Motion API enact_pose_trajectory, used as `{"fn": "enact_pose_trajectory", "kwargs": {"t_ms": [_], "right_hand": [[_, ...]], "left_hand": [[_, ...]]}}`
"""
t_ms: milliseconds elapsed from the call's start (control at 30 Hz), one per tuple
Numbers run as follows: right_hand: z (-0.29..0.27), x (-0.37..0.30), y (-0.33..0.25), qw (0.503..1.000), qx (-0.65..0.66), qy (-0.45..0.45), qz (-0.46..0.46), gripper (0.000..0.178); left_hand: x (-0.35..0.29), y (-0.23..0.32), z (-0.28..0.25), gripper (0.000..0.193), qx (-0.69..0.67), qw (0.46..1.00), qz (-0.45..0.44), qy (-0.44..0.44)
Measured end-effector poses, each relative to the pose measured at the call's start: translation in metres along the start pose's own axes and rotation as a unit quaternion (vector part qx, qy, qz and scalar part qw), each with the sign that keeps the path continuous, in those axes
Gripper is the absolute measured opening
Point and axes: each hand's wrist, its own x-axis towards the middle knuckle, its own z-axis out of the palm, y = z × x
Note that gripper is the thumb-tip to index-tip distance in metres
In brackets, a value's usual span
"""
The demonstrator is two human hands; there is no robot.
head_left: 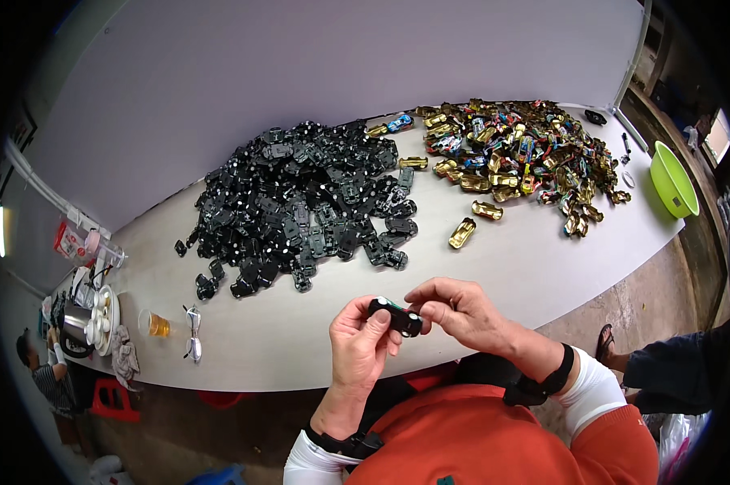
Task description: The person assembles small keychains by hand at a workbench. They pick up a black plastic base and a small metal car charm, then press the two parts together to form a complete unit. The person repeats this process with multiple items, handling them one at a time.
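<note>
Both hands are meeting over the near edge of the surface [462, 267] around one small toy car [396, 316] — the left hand [358, 343] is gripping its black underside, the right hand [460, 311] is pinching its far end. Judging by the piles, the work is looking far from finished: a large heap of black chassis parts [304, 202] and a heap of gold and coloured car bodies [514, 149] are lying well beyond the hands — both still big. A green bowl [672, 179] is sitting at the far right.
</note>
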Motion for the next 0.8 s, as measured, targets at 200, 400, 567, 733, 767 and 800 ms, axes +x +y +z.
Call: {"fn": "enact_pose_trajectory", "kwargs": {"t_ms": [200, 400, 567, 733, 767, 800], "right_hand": [[0.005, -0.002, 0.009, 1.0, 0.012, -0.004, 0.02, 0.01], [0.015, -0.001, 0.012, 0.993, -0.083, 0.089, -0.006, 0.006], [0.013, 0.0, 0.02, 0.996, 0.063, 0.058, 0.019, 0.013], [0.01, 0.003, 0.014, 0.989, 0.101, 0.027, 0.108, 0.013], [0.01, 0.003, 0.015, 0.989, 0.102, 0.03, 0.101, 0.013], [0.011, 0.003, 0.017, 0.99, 0.103, 0.033, 0.094, 0.013]], "left_hand": [[0.002, -0.009, -0.003, 0.015, -0.055, 0.997, -0.017, 0.05], [-0.008, -0.021, 0.022, 0.011, 0.148, 0.964, 0.218, 0.046], [0.005, -0.008, 0.012, 0.013, 0.027, 0.994, 0.083, 0.073], [0.005, -0.009, 0.008, 0.013, 0.024, 0.994, 0.066, 0.088], [0.004, -0.01, 0.008, 0.013, 0.031, 0.993, 0.075, 0.086], [0.003, -0.012, 0.008, 0.013, 0.039, 0.992, 0.084, 0.083]]}}
